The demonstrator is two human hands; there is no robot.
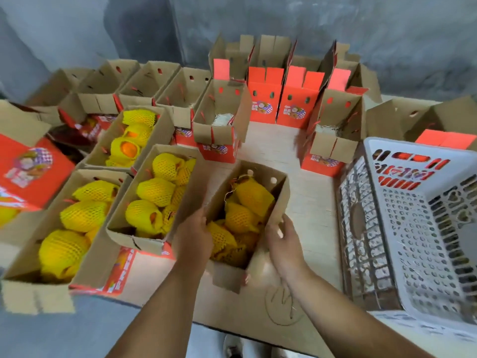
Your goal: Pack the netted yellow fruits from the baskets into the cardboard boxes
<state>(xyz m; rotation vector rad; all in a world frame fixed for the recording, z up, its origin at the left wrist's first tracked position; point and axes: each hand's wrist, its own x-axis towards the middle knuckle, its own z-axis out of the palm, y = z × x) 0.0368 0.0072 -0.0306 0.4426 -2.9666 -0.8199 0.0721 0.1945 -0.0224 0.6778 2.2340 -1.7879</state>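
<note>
Head view showed the left hand [193, 235] curled over the left wall of the nearest cardboard box [280, 192], fingers hooked inside against the fruit, while the right hand [282, 240] gripped the opposite wall, thumb inside and fingers outside. Between them lay several netted yellow fruits [244, 217], filling that box close to its rim; it looked about full, and the grip suggested it was being steadied or shifted rather than loaded.

Just left of it, 3 more open boxes already held fruit: the middle box [165, 151] beside the left wrist, the near-left box [85, 177] and the one behind them [165, 117]. So 4 boxes appeared packed, though none of them had its flaps shut.

Farther back on the surface [271, 140], a row of brown boxes [180, 89] stood open, and 2 in the middle [220, 120] showed only pale shredded padding. Some red upright boxes [263, 99] waited behind.

To the right, the white plastic basket [371, 192] stood tipped and looked emptied of fruit, as far as its visible inside showed. By that judgement, roughly a third of the boxes were filled, and more fruit would have to come from elsewhere.
</note>
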